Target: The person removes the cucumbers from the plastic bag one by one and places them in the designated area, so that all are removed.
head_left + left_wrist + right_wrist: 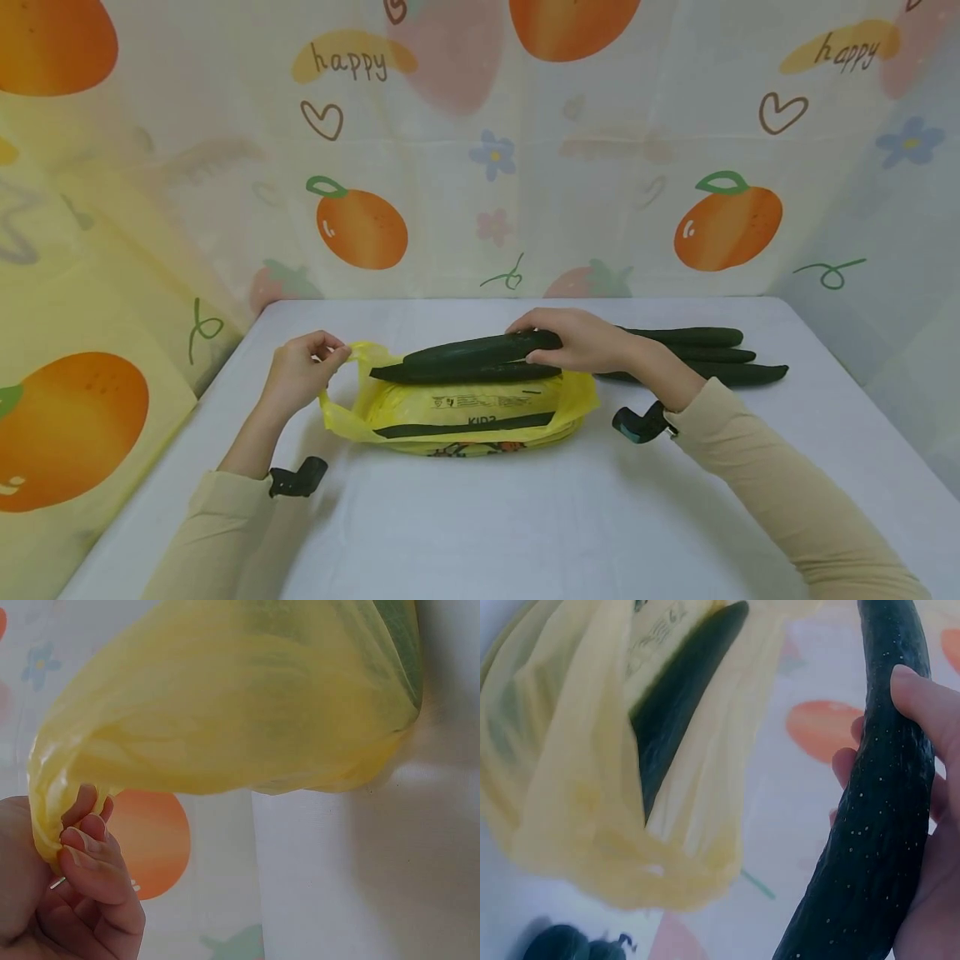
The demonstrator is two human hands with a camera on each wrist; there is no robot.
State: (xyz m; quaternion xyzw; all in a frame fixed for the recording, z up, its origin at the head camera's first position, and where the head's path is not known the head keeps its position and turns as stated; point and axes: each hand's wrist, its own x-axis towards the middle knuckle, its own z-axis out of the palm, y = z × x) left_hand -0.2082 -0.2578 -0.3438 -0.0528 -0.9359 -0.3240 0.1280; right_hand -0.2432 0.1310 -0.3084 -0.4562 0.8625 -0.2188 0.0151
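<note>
A yellow plastic bag (457,402) with dark print lies on its side in the middle of the table. My left hand (295,375) pinches its handle loop between thumb and fingertips, pulling the film up at the left; the left wrist view shows the stretched loop (49,817). Above the bag my right hand (573,340) grips a dark green cucumber (465,352), its thumb (919,694) along the near side. A second cucumber (686,705) lies inside the bag, visible through the opening. The held cucumber overlaps it in the head view.
To the right, behind my right forearm, several more cucumbers (731,374) lie side by side on the white table (480,525). A curtain (450,167) printed with oranges and hearts stands behind the table and along its sides. Each wrist carries a small black camera (300,477).
</note>
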